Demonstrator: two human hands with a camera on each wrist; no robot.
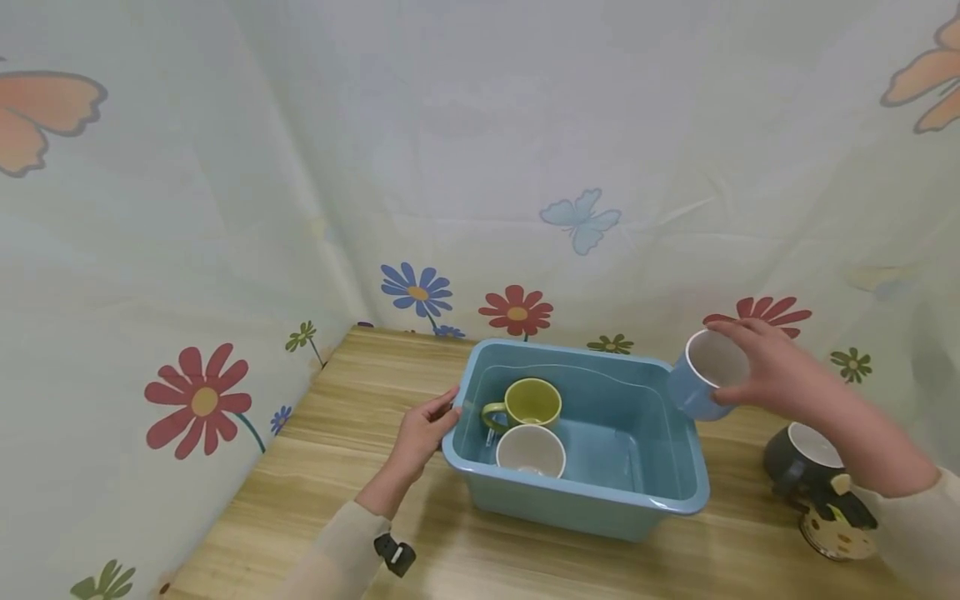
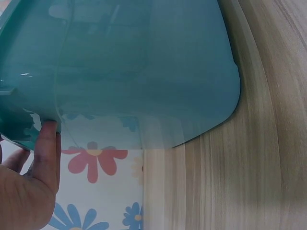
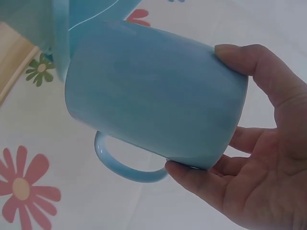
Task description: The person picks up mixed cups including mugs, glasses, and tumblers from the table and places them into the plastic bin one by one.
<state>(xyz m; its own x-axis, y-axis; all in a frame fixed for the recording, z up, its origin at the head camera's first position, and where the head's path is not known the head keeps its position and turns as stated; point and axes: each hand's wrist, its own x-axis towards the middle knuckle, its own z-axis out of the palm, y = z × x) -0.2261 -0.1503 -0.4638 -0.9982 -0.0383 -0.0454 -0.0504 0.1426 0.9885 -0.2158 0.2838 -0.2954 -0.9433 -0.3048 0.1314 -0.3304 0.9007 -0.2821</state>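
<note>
My right hand [image 1: 772, 367] holds a light blue mug [image 1: 693, 387] by its rim, thumb on one side and fingers on the other. The mug is tilted beside the right end of a blue plastic tub [image 1: 551, 512], overlapping its rim in the head view. Its handle [image 3: 127, 170] shows below it in the right wrist view. At the tub's left end, my left hand [image 1: 423, 429] grips the rim, and the left wrist view shows the fingers [image 2: 45, 153] against the tub's end. Inside the tub, on the left, a yellow-green mug [image 1: 536, 400] stands behind a cup with a white inside [image 1: 531, 450].
Right of the tub, a dark mug [image 1: 787, 467] stands on the wooden table [image 1: 337, 425]. Nearer, a spotted cup [image 1: 832, 537] is partly hidden by my right sleeve. A pale cloth [image 1: 465, 167] printed with flowers and butterflies hangs behind and to the sides.
</note>
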